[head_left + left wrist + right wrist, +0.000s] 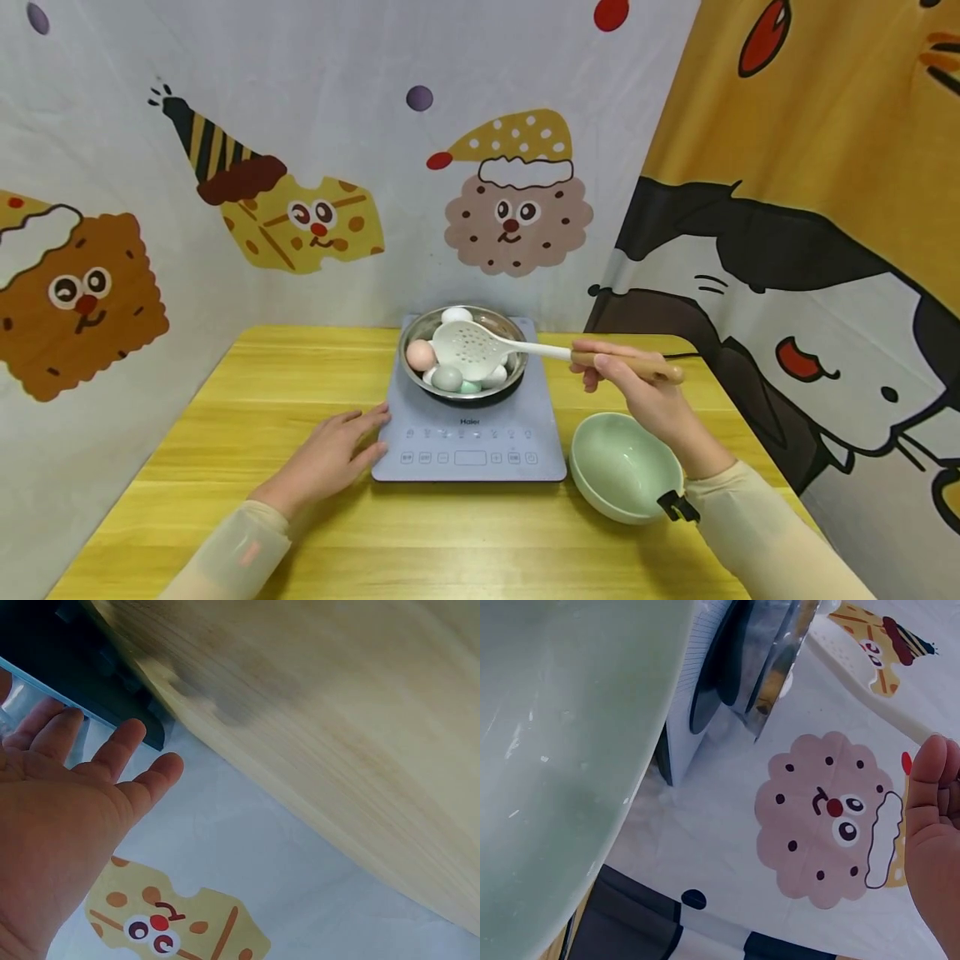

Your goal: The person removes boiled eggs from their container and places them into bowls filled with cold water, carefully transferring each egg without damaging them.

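In the head view my right hand (648,392) grips the wooden handle of a white slotted spoon (468,350). The spoon's perforated bowl is over a metal pan (517,321) and hides part of what lies inside. Several eggs are in the pan, among them a pinkish one (421,355), a grey-green one (447,378) and a white one (457,315). The pan stands on a pale induction cooktop (469,467). My left hand (330,454) lies at the cooktop's left edge, fingertips against it, fingers loosely extended; the left wrist view shows them beside that edge.
A light green bowl (626,467) stands right of the cooktop, below my right forearm, with a black clip-like piece (678,506) at its rim. The wooden table (315,550) meets a printed curtain (337,300) at the back. A dark cord (681,356) runs at the right rear.
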